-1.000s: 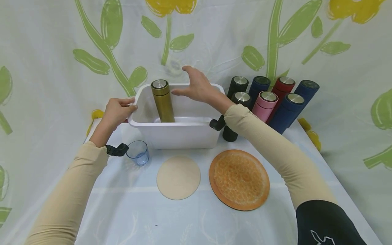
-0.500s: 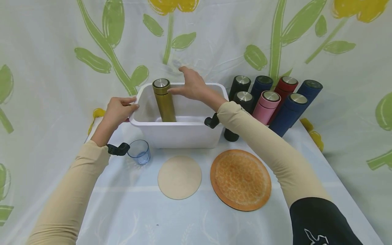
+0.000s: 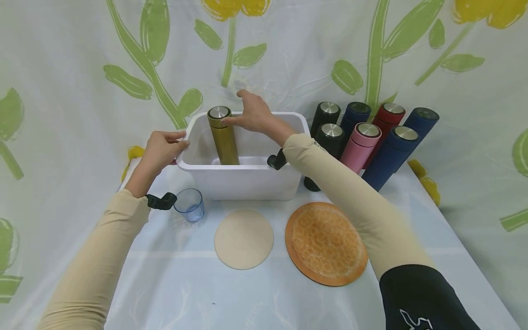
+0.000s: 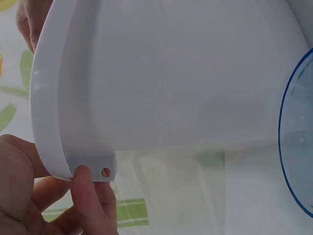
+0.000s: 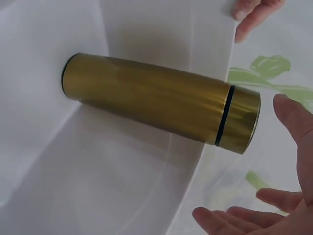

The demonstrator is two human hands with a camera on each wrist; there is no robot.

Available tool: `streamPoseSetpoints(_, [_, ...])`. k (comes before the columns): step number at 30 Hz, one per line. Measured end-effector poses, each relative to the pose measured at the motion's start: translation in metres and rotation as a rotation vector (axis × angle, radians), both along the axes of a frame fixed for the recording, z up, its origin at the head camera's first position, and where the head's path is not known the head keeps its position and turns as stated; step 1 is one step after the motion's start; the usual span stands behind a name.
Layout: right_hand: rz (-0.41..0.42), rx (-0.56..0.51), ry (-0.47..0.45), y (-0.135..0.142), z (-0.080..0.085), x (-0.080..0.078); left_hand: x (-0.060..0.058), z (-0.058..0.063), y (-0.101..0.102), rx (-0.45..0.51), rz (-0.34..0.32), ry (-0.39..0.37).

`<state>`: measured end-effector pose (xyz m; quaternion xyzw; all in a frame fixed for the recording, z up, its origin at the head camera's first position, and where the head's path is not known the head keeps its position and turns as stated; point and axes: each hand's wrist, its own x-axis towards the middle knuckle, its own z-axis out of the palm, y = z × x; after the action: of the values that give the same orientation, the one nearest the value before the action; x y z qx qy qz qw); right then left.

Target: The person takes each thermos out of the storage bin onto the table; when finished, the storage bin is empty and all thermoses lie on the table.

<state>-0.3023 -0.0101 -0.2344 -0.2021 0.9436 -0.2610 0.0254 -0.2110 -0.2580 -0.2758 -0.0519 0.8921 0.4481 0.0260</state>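
A gold thermos flask (image 3: 224, 143) with a steel-topped lid stands inside the white plastic tub (image 3: 243, 183), toward its left end. My right hand (image 3: 255, 113) is over the tub beside the flask's lid, thumb and fingers spread wide. In the right wrist view the flask (image 5: 146, 100) spans the picture, and the right hand (image 5: 288, 196) has nothing in its grasp. At the tub's left end my left hand (image 3: 160, 149) pinches the rim. The left wrist view shows the left thumb (image 4: 90, 200) on a tab with a small hole, under the rim.
Several thermos flasks stand right of the tub, among them a pink one (image 3: 360, 146), a red one (image 3: 387, 120) and a blue one (image 3: 389, 158). A blue-tinted glass (image 3: 190, 208), a cream disc (image 3: 243, 239) and a brown round mat (image 3: 326, 243) lie in front.
My right hand has moved left across the tub, closer to the gold flask's lid. The left hand keeps its hold on the rim, and the whole view has shifted slightly.
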Motion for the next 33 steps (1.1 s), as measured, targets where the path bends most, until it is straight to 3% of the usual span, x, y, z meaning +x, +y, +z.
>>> streamPoseSetpoints(21, [0.025, -0.089, -0.049, -0.024, -0.011, -0.018, 0.0, -0.003, -0.001, 0.015, 0.008, 0.008])
streamPoseSetpoints(33, [0.059, -0.057, -0.051, -0.036, -0.016, -0.027, -0.003, -0.004, -0.001, 0.01, 0.018, 0.0])
